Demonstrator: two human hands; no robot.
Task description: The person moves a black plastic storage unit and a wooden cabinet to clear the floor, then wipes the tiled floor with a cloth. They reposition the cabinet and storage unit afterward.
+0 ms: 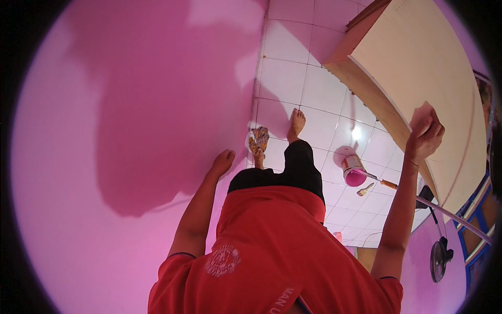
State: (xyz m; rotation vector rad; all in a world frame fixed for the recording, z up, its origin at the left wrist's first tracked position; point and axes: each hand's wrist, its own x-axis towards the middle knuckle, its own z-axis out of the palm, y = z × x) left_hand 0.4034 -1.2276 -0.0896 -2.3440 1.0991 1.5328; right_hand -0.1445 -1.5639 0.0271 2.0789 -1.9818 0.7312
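Observation:
My left hand point(225, 161) is curled closed close beside the pink wall point(151, 136); nothing shows in it. On the right, my right hand point(429, 135) is over the cream top of a wooden cabinet-like piece point(418, 57), its fingers bent and partly apart. A darker patch like its shadow lies on the board beside the fingers. I see nothing held there, and cannot tell whether the fingertips press on the surface.
On the white tiles point(327, 86) stands a bucket point(349, 166) of pink paint, with a paintbrush point(364, 190) beside it. A long pole point(455, 215) with an orange grip runs past my right forearm. A patterned cloth point(259, 139) lies by my foot; a black fan point(439, 260) is lower right.

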